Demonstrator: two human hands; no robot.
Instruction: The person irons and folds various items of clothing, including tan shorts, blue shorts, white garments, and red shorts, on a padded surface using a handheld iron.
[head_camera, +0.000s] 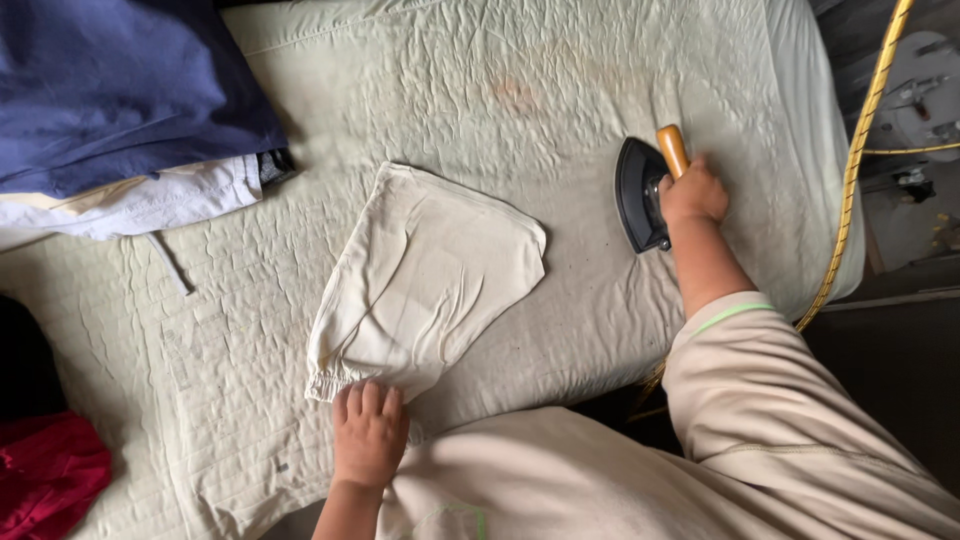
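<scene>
Centrally on the padded ironing surface (560, 90) lies a folded cream garment (430, 280), the reference for every location below. It is a pale, off-white cloth, folded into a rough four-sided shape, with soft creases running across its face and a gathered, elasticated hem at its near-left corner. The left hand (368, 432) rests at the near edge of the garment, fingers extended side by side and pressed flat on the hem, gripping nothing. To the right of the garment, apart from it, stands a dark iron (638, 195) with a wooden handle (673, 150); the right hand (692, 193) is closed around that handle. A yellow cord (850, 190) curves further right, past the edge of the surface. To the upper left of the garment lies a pile of blue cloth (110, 80) over white cloth (150, 205); to the lower left a red cloth (45, 470) is cut off by the frame edge. The soleplate of the iron is hidden, and whether the iron rests flat or on its edge cannot be determined. The right-hand fingertips are concealed behind the handle.
</scene>
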